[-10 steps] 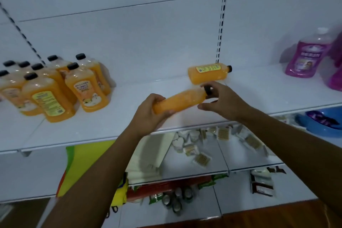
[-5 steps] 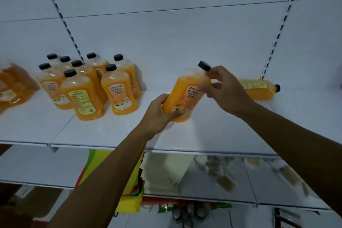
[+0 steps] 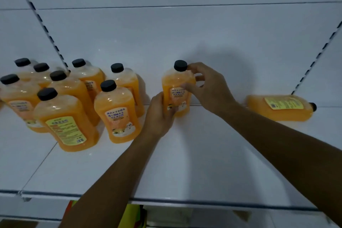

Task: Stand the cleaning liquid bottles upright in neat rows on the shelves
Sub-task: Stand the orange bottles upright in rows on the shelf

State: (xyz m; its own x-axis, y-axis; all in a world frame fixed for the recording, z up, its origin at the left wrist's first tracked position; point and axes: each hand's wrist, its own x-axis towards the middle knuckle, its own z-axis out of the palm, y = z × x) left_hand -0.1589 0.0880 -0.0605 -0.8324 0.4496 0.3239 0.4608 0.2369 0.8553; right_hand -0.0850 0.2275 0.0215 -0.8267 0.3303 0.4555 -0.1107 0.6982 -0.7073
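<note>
Bottle (image 3: pixel 178 87) stands upright on the shelf (image 3: pixel 203 163), right of the standing group (image 3: pixel 74 98). Left hand (image 3: pixel 159 114) grips its lower body; right hand (image 3: pixel 207 87) pinches its shoulder below the cap. Another bottle (image 3: pixel 279 107) lies flat farther right.

The front label of the upright orange bottle (image 3: pixel 118 113) at the group's right front carries blue Japanese characters, partly readable as "トア" and "する"; the smaller lines under them are too blurred to read. The bottle (image 3: pixel 177 89) held at 12 o'clock on the shelf shows the same kind of label, partly covered by fingers and not legible. Yellow back labels with fine print and a barcode sit on the front-left bottle (image 3: pixel 64 122) at 9 o'clock and on the lying bottle (image 3: pixel 281 107) at 3 o'clock, none of it readable.
</note>
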